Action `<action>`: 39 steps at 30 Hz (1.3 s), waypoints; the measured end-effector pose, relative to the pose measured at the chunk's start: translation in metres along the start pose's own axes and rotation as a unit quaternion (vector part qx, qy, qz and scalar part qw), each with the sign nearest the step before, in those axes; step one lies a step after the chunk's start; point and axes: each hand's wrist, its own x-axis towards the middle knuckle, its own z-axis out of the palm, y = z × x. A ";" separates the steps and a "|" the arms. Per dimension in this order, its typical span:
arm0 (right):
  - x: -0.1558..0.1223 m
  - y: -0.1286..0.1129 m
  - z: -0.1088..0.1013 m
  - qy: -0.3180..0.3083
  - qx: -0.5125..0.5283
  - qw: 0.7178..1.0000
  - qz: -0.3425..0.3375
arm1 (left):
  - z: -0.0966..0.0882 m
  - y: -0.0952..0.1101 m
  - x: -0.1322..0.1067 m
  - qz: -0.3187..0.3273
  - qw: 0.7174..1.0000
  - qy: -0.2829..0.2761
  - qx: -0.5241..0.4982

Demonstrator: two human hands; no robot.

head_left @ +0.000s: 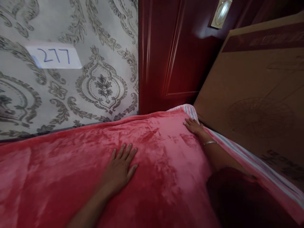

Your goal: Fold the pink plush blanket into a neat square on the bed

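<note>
A red plush blanket (152, 158) lies spread over a bed-like surface, with brushed darker and lighter patches in its pile. My left hand (121, 167) rests on it near the middle, palm down and fingers spread. Farther off, at the upper right corner, my right hand (193, 125) lies on the blanket's edge with its fingers stretched out and a thin bracelet on the wrist. Beside that hand, a striped pink, white and grey sheet (190, 110) shows from under the blanket. The same stripes run along the right edge.
Patterned wallpaper (104, 82) with a paper label (58, 56) reading 277 borders the far left side. Behind the corner stands a dark red panelled door (166, 57) with a metal fitting (220, 13). A large cardboard box (256, 91) leans close along the right side.
</note>
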 end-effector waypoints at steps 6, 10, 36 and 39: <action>-0.052 0.034 0.008 0.017 -0.029 0.999 -0.038 | 0.003 -0.003 0.004 0.004 1.000 0.018 0.008; -0.089 0.064 -0.003 -0.009 -0.024 0.999 0.041 | -0.006 0.001 0.009 -0.003 1.000 -0.009 0.019; -0.342 0.105 0.015 0.154 0.057 0.970 0.180 | -0.054 0.018 -0.154 0.033 0.995 -0.079 0.055; -0.354 0.078 0.021 0.145 0.048 0.983 0.101 | -0.050 0.013 -0.201 0.027 0.997 -0.050 0.050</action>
